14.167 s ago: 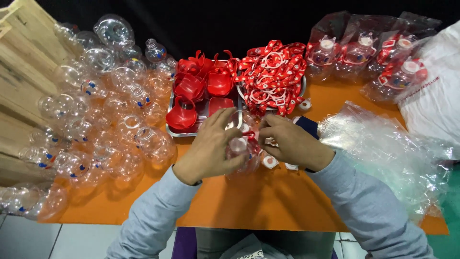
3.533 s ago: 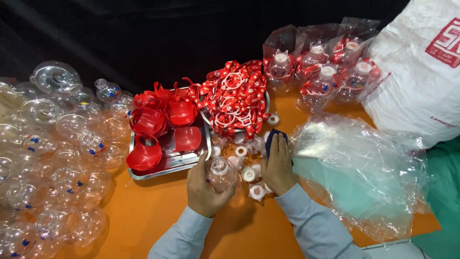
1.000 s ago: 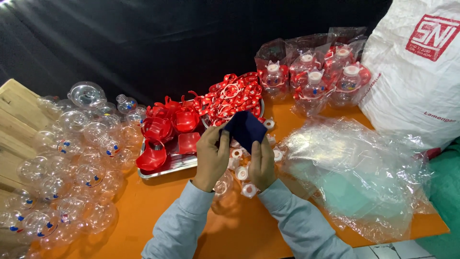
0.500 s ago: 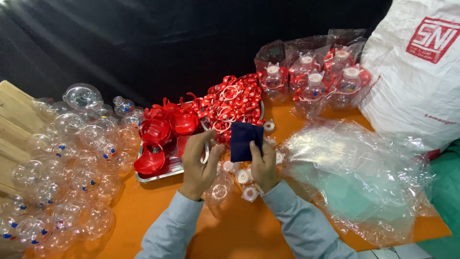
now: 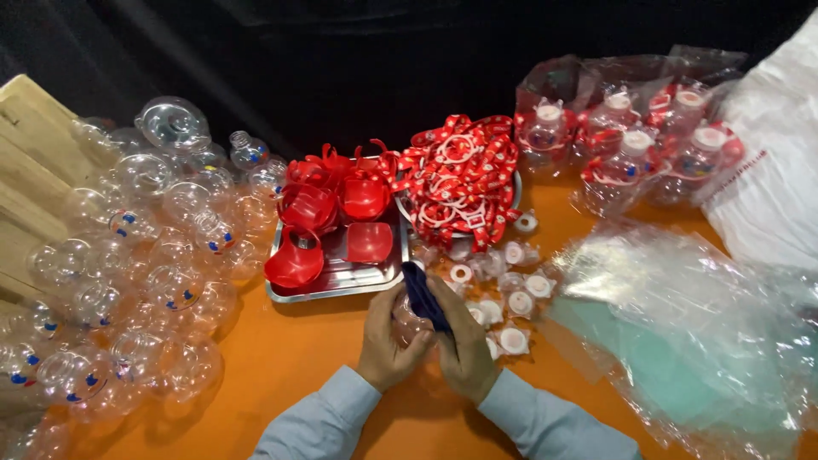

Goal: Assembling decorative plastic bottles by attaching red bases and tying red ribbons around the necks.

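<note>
Lighting: bright, from overhead; black backdrop behind stays unlit. Glare: white highlights on the crumpled clear plastic bags (image 5: 682, 315), the clear round plastic bottles (image 5: 145, 255) and the shiny metal tray (image 5: 341, 277). Shadows: soft, short, on the orange tabletop (image 5: 290, 358) beneath the hands. Sharpness: mild overall softness; slight wide-angle stretching toward the edges.
</note>
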